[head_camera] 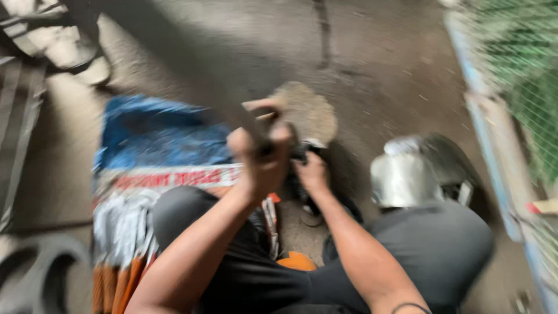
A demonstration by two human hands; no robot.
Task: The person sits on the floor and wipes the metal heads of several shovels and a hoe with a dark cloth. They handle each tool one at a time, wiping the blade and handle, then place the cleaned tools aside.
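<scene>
Meanwhile, my left hand (pixel 261 154) grips a long dark metal bar (pixel 192 75); my right hand (pixel 311 171) clutches a blurred black part (pixel 302 152) beside a shiny silver metal pot (pixel 404 177).

Place: I take this for a rough workshop yard.
Ground: I crouch on a bare, stained concrete floor (pixel 372 52).
Boundary: green wire mesh fence (pixel 517 64) along my right edge.
Clutter: a woven plastic sack (pixel 157 139) spread flat, a dented metal shell (pixel 407 174), dark rubber rings (pixel 40 273) at my lower left.
</scene>
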